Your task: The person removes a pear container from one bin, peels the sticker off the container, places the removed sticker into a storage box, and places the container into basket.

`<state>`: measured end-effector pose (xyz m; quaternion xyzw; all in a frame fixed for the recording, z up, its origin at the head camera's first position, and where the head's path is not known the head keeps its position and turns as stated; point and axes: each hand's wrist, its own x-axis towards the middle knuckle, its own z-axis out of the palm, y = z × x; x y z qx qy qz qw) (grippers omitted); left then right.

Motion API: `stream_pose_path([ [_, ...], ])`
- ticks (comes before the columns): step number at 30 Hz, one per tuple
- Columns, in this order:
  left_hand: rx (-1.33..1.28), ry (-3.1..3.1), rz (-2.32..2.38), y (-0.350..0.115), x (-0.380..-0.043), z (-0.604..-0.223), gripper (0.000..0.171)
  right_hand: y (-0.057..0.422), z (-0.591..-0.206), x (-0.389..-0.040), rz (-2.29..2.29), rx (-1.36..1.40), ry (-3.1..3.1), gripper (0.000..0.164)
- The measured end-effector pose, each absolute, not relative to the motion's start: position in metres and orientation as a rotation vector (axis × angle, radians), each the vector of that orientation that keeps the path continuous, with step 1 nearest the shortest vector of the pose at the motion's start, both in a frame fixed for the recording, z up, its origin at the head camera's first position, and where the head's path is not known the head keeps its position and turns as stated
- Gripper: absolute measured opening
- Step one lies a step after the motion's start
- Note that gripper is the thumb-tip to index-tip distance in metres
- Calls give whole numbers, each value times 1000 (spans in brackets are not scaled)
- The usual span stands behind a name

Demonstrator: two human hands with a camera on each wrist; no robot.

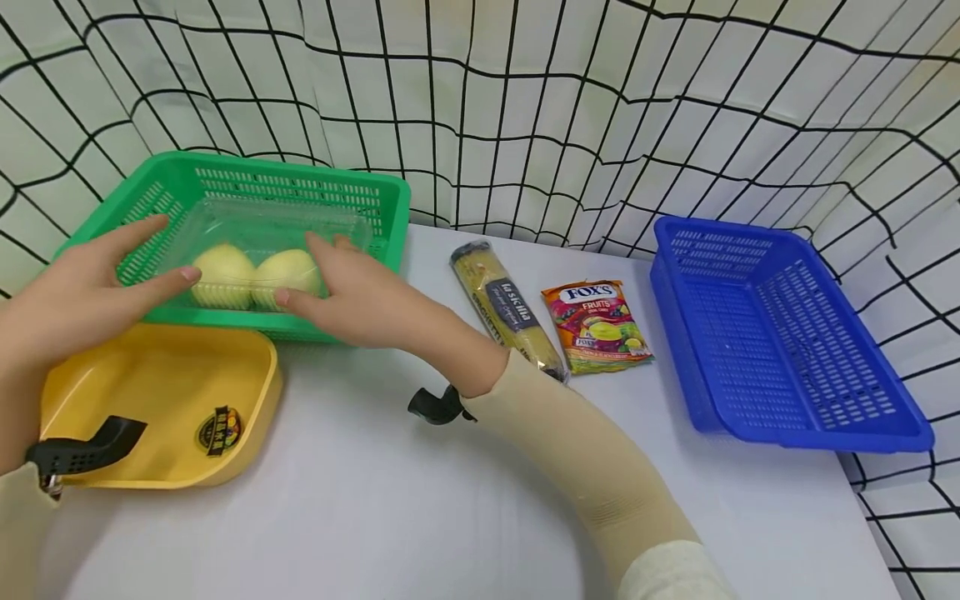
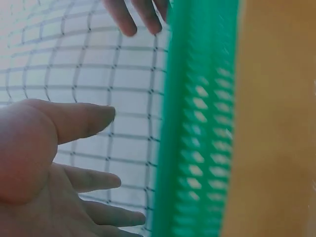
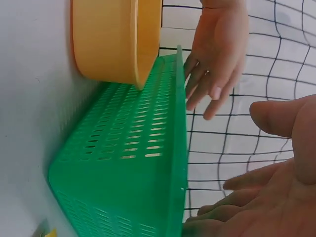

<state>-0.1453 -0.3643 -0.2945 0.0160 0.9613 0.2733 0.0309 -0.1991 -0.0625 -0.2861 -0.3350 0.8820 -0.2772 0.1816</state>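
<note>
A clear plastic box (image 1: 288, 218) holding two pale yellow round fruits (image 1: 224, 277) lies in the green basket (image 1: 390, 218). On the left of the box, my left hand (image 1: 93, 287) is spread with straight fingers and thumb. My right hand (image 1: 360, 292) reaches over the basket from the right, fingers extended near the fruits. Both palms face each other in the right wrist view, where the left hand (image 3: 217, 59) and right hand (image 3: 261, 192) show above the basket's rim. Neither hand grips anything; whether fingertips touch the box, I cannot tell.
A yellow tray (image 1: 172, 367) with a round sticker (image 1: 220, 430) stands before the green basket. Right of it lie a spaghetti pack (image 1: 510, 308) and a Fox's candy bag (image 1: 597, 327). A blue basket (image 1: 780, 333) stands at the right. Black wire mesh (image 1: 517, 117) borders the white table.
</note>
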Motion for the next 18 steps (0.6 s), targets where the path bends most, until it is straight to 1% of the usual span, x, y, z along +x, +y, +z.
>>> stream_pose_path([
  [4, 77, 2974, 886, -342, -135, -282, 88, -48, -282, -184, -759, -1078, 2515, 81],
  [8, 134, 2965, 904, -316, -125, -277, 86, -28, -279, -169, -782, -1166, 2554, 77],
  [13, 278, 2979, 923, -286, -118, -279, 83, 3, -275, -155, -848, -1204, 2645, 76],
  [18, 424, 3022, 813, -255, -108, -279, 92, 31, -274, -149, -815, -1199, 2772, 80],
])
